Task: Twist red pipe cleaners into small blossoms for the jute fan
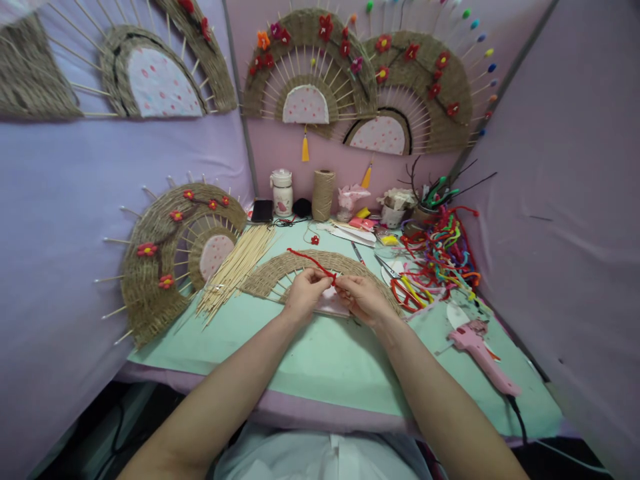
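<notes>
A red pipe cleaner [313,257] is pinched between my two hands, its long end running up and to the left, its near end bent into a small shape at my fingertips. My left hand [306,293] and my right hand [364,299] nearly meet there, both closed on it. Under and behind them a twine-woven fan [273,271] lies on the green tabletop, its pale centre partly hidden by my hands. Just beyond the fan sits a small red flower [315,240].
Left of the fan lie thin sticks [235,267], beside a flowered fan [150,260] against the wall. To the right are scissors [405,293], tangled coloured pipe cleaners [445,250] and a pink glue gun [485,360] with a cord. A twine roll [323,195] stands at the back.
</notes>
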`<state>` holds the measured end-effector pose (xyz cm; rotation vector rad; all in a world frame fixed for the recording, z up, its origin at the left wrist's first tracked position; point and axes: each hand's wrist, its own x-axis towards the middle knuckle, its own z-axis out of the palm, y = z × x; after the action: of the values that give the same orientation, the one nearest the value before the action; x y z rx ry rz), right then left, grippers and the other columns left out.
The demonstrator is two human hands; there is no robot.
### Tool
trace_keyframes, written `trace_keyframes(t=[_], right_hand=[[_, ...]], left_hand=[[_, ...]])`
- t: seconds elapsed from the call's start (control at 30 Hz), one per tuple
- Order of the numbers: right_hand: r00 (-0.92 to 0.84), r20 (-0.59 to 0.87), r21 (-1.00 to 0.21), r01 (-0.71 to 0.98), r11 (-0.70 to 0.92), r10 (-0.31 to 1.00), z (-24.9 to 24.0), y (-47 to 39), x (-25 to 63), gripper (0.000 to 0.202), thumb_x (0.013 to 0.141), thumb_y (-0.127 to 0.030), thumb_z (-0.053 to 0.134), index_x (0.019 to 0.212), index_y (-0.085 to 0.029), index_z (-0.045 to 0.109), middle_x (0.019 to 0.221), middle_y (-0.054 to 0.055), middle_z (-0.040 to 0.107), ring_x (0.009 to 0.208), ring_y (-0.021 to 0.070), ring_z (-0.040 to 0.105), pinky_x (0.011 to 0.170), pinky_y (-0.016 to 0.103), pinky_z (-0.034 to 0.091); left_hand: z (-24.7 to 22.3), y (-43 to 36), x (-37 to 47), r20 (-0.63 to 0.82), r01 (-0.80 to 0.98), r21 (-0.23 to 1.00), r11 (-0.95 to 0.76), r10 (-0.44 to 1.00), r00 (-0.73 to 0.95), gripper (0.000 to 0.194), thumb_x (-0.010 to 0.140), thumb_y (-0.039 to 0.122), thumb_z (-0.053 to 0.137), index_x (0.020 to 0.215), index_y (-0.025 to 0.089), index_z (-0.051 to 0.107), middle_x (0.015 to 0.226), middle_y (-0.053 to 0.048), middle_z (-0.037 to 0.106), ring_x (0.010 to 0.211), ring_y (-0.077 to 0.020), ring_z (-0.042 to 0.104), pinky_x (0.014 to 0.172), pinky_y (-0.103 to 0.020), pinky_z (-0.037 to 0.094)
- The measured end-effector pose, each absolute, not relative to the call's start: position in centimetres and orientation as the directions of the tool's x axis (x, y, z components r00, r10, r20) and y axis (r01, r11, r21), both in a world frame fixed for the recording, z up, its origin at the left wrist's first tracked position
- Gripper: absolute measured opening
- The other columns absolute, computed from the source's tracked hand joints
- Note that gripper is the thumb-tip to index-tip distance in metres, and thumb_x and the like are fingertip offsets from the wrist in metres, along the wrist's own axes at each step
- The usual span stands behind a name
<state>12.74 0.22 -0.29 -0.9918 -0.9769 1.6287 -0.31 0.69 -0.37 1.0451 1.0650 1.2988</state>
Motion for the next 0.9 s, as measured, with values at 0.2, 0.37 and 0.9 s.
trace_keyframes(t=[0.2,0.37,0.9], right_hand=[[-0.331,-0.308,-0.843,-0.339,-0.418,0.892,0.2,0.3,13.2,0.011,0.061,-0.022,0.064,0.062,-0.015,0.055,0.055,-0.003,0.049,0.047,0.0059,0.038,0.041,0.019,0.021],[-0.425,-0.353,-0.792,-0.338,-0.508,0.833,0.7,0.2,13.3,0.008,0.062,-0.02,0.06,0.064,-0.016,0.053,0.052,-0.005,0.043,0.045,0.0053,0.033,0.038,0.018,0.018],[-0.061,0.552,-0.649,0.595,0.474,0.832,-0.2,-0.6,12.0,0.014,0.077,-0.02,0.05,0.064,-0.02,0.05,0.066,0.001,0.051,0.065,0.0152,0.046,0.06,0.028,0.036]], left_hand=[[-0.1,0.5,-0.5,-0.038,-0.317,0.945,0.081,0.989,0.14,0.015,0.057,0.021,0.067,0.068,0.016,0.058,0.069,-0.001,0.062,0.063,-0.0118,0.055,0.062,-0.025,0.04],[0.1,0.3,-0.5,-0.035,-0.291,0.954,0.077,0.989,0.145,0.015,0.057,0.021,0.067,0.062,0.016,0.054,0.065,0.0,0.06,0.06,-0.011,0.053,0.06,-0.024,0.039],[-0.6,0.8,-0.2,-0.038,-0.266,0.963,0.035,0.999,-0.008,0.015,0.057,0.023,0.066,0.054,0.016,0.053,0.051,0.004,0.049,0.051,-0.0076,0.044,0.05,-0.021,0.031]])
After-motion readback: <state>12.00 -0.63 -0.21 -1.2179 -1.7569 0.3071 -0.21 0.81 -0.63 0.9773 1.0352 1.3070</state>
